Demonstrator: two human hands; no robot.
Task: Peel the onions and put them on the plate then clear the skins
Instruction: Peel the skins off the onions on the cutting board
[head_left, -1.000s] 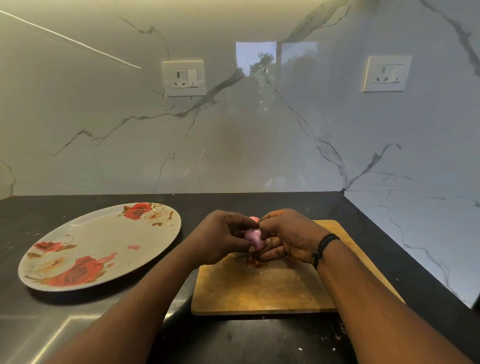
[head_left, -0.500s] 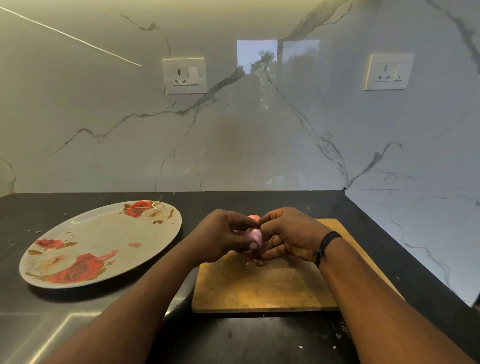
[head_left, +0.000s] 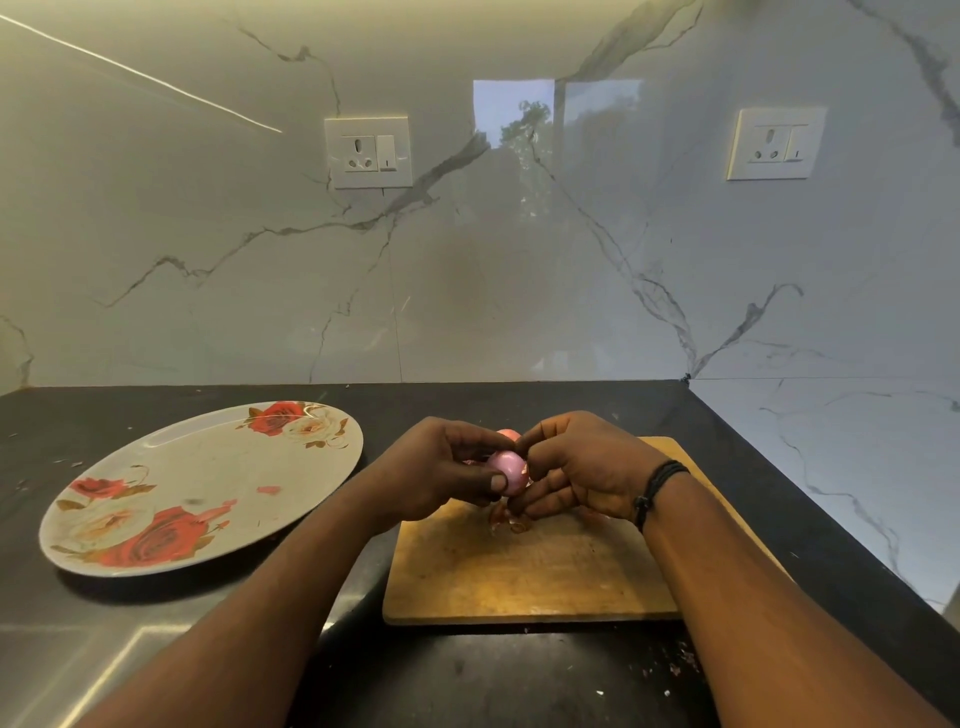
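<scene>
Onion (head_left: 508, 470), pink and glossy, is sitting between both hands just above the far end of a wooden cutting board (head_left: 524, 571). Left hand (head_left: 441, 470) is gripping it with curled fingers, thumb pressing its near side; right hand (head_left: 582, 467) is pinching at its right side. A second onion (head_left: 506, 434) is peeking out behind them. Skins (head_left: 511, 522) are lying on the board beneath. To the left, a rose-patterned plate (head_left: 208, 483) is resting on the black countertop (head_left: 493, 675). Marble-look walls are carrying two sockets (head_left: 369, 152); no writing is legible.
</scene>
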